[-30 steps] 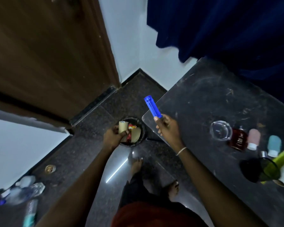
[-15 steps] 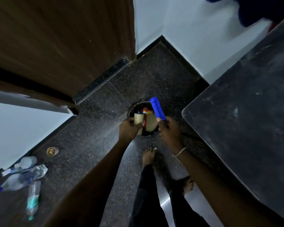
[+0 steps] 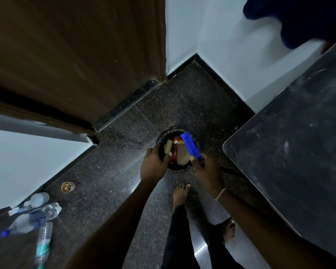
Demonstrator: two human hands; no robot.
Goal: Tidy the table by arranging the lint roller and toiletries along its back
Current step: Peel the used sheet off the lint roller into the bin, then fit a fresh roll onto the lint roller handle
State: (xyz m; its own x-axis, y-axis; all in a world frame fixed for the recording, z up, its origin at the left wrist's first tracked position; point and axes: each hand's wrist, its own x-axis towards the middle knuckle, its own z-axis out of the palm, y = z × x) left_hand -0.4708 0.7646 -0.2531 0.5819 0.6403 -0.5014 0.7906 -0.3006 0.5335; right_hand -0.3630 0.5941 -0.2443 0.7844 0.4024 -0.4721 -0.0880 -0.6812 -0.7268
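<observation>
My right hand (image 3: 206, 168) grips the lower end of a blue lint roller handle (image 3: 190, 147), which points up and away over a small black bin (image 3: 164, 135) on the floor. My left hand (image 3: 153, 166) pinches a beige paper roll (image 3: 168, 149) at the bin's left rim. Inside the bin lie a second beige piece (image 3: 182, 157) and a red wrapper (image 3: 176, 150). The dark table (image 3: 291, 152) fills the right side, and only a bare corner of it shows. No toiletries are in view.
A brown door (image 3: 76, 55) and white walls enclose the corner behind the bin. Plastic bottles (image 3: 33, 220) and a small brass cup (image 3: 67, 186) lie on the floor at the lower left. My bare feet (image 3: 179, 193) stand just below the bin.
The view has swung down from the table to the floor, and the toiletries have left the frame. Both hands have dropped lower over the bin, still holding the blue handle and the beige roll.
</observation>
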